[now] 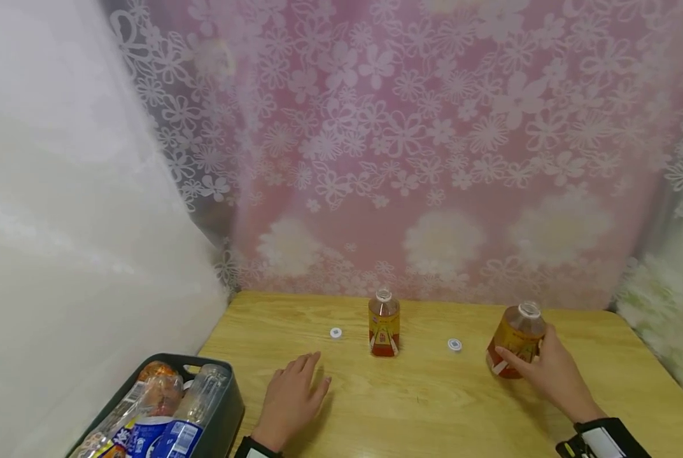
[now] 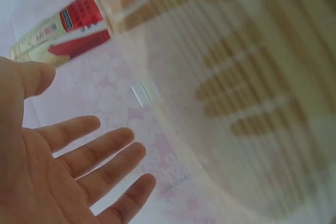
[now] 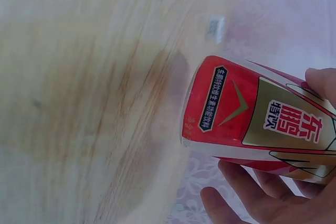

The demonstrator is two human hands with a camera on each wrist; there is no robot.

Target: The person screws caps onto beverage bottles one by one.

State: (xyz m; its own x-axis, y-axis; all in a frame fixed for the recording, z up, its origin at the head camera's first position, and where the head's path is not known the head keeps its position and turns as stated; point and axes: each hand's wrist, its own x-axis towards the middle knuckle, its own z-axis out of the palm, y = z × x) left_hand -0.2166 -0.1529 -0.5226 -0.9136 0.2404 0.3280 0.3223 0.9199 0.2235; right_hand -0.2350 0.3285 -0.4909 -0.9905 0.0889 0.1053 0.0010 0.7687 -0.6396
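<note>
- Red and gold cover the label of the held bottle [image 1: 515, 343], which is at the right of the head frame, its mouth apparently uncapped.
- Right hand [image 1: 554, 376]: fingers clamped round the bottle's body. Left hand [image 1: 289, 397], at lower middle: fingers spread apart, holding nothing.
- Likely trouble: a steeper lean could spill through the mouth, if liquid is inside; that cannot be told.
- Loosened fingers might let its smooth side slip; whether its base touches the tabletop [image 1: 410, 394] is unclear.
- Sweeping toward frame left could flick the white cap [image 1: 454, 345] or topple the second bottle [image 1: 384, 331], upright near centre; these make 2 separate hazards.
- Held bottle's mouth points up and slightly toward frame right, long axis off vertical; in the right wrist frame, its base faces left.
</note>
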